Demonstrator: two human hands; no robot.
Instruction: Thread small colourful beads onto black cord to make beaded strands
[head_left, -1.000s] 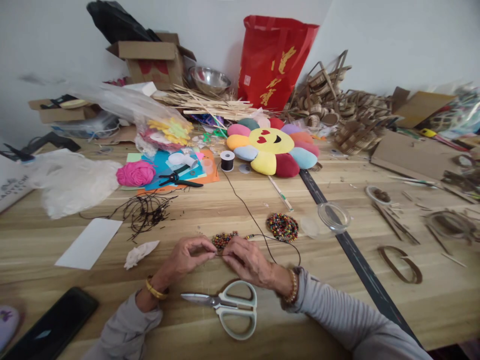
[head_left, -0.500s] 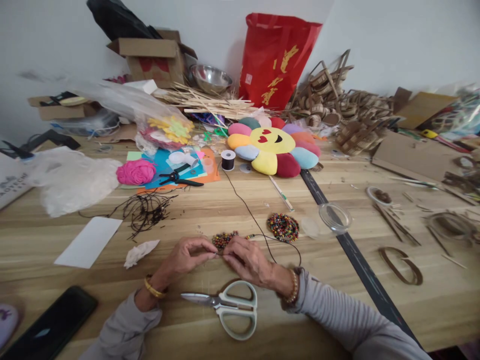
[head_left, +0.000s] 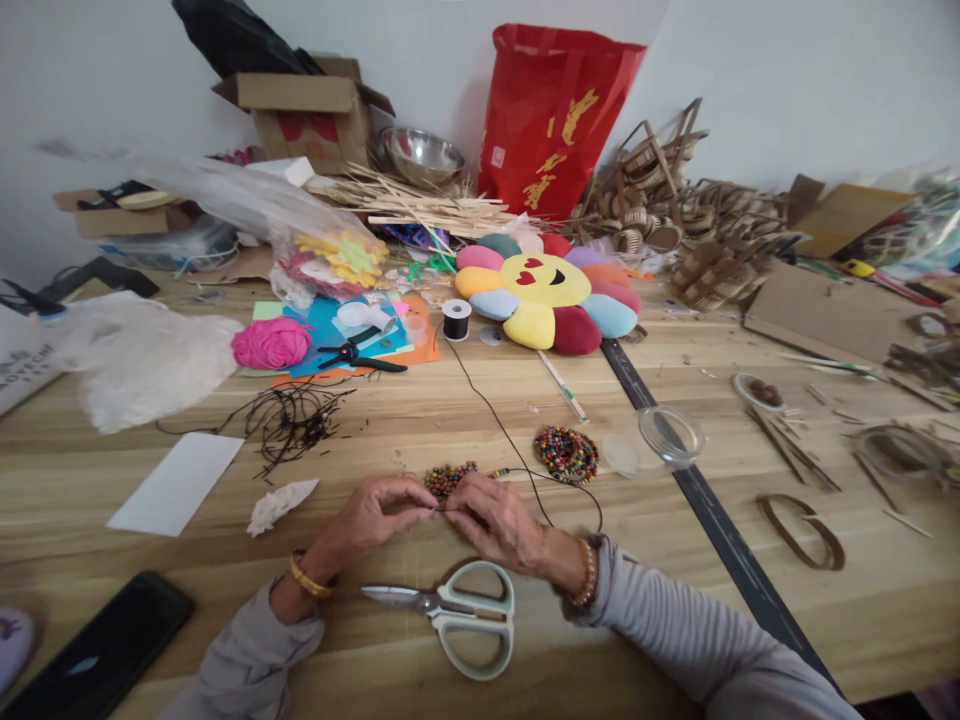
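My left hand (head_left: 379, 515) is closed, thumb and forefinger pinching the end of a thin black cord (head_left: 491, 408). Close beside it, my right hand (head_left: 499, 520) pinches the same cord, its fingers curled over and hiding part of it. Just behind the fingertips lies a bunch of small multicoloured beads (head_left: 448, 480), partly covered by my right hand. Strung beads show on the cord past my right knuckles. The cord runs back to a spool (head_left: 456, 320). A coil of strung beads (head_left: 566, 455) rests to the right. White-handled scissors (head_left: 476, 620) lie in front of both hands.
Left are a phone (head_left: 105, 650), white card (head_left: 178, 483), crumpled tissue (head_left: 279, 506), black cord scraps (head_left: 296, 425) and pliers (head_left: 360, 358). A flower cushion (head_left: 547, 285) sits behind. Rightward lie a clear round lid (head_left: 670, 435), a dark strip (head_left: 739, 550) and a brown band (head_left: 802, 535).
Hardly anything differs. My left fingertips have shifted very slightly right, toward my right hand; the beads, scissors and spool stay put.
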